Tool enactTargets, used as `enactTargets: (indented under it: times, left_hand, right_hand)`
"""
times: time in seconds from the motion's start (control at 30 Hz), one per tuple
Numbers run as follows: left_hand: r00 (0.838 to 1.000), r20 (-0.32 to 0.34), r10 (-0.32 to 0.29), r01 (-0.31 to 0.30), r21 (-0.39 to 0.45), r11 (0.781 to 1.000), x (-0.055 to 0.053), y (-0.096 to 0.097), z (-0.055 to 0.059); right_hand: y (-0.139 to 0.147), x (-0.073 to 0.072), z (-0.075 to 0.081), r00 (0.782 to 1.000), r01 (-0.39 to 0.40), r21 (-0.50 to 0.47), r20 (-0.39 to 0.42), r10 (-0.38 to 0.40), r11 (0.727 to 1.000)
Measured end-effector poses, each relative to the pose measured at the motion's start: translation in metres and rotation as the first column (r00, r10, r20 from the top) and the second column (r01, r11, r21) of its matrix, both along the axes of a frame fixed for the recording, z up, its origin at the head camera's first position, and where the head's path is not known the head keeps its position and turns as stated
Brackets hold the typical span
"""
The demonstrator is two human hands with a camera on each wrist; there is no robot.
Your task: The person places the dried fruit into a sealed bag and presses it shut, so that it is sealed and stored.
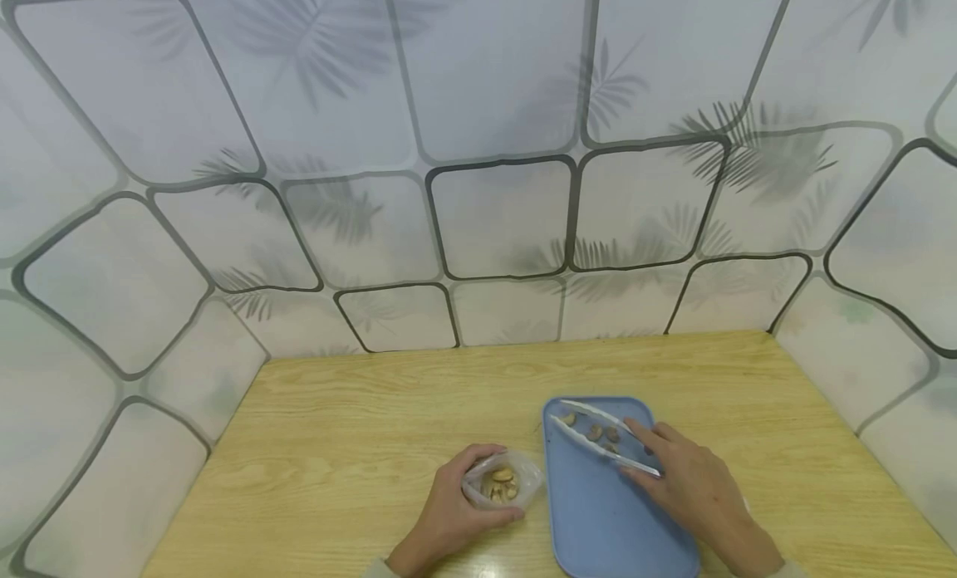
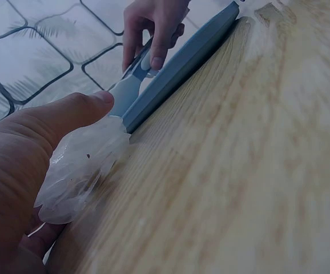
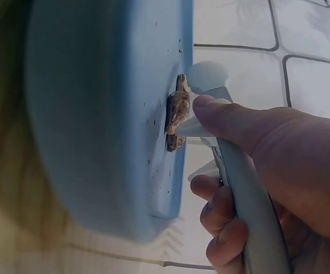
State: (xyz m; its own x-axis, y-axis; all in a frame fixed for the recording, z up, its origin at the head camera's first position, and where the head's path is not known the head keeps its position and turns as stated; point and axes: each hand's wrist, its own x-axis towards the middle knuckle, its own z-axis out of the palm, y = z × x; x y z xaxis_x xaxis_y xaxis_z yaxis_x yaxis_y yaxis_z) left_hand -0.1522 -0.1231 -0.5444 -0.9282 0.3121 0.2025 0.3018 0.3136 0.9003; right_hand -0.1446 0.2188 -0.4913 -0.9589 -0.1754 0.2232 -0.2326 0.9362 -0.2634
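Observation:
In the head view my left hand (image 1: 449,507) grips a clear plastic bag (image 1: 529,472), its mouth spread upward. Pale brown dried pieces (image 1: 503,483) show inside the bag. My right hand (image 1: 699,482) holds a pair of tongs (image 1: 581,438) between thumb and fingers. Their two arms stand apart over the blue tray (image 1: 598,528). Several small brown dried pieces (image 1: 594,433), like dried mushrooms, lie on the tray between and beside the arms. The right wrist view shows a tong tip overlapping the wrinkled brown pieces (image 3: 178,108). In the left wrist view the bag (image 2: 85,165) sits low beside the tray.
The wood-grain table (image 1: 336,462) carries the tray, and the bag is just left of the tray's edge. Patterned wall covering (image 1: 501,221) rises behind the table and along both sides. Small dark crumbs (image 3: 148,121) dot the tray surface.

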Motion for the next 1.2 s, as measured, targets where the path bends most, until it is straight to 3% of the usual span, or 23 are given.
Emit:
enactTargets:
  times: [0.5,0.87,1.2]
  left_hand:
    - [1.0,0.019,0.002,-0.001,-0.01,1.0,0.0,0.0,0.002]
    - [1.0,0.021,-0.007,0.007,-0.002,1.0,0.0,0.0,0.003]
    - [0.999,0.047,-0.009,0.009,0.005,1.0,0.0,0.0,0.003]
  right_hand:
    - [0.001,-0.002,0.0,0.998,0.007,0.028,0.055,-0.009,1.0]
    - [0.003,-0.002,0.002,0.999,-0.007,0.034,0.047,0.006,0.999]
    - [0.001,0.005,0.012,0.999,-0.022,-0.038,-0.05,0.02,0.999]
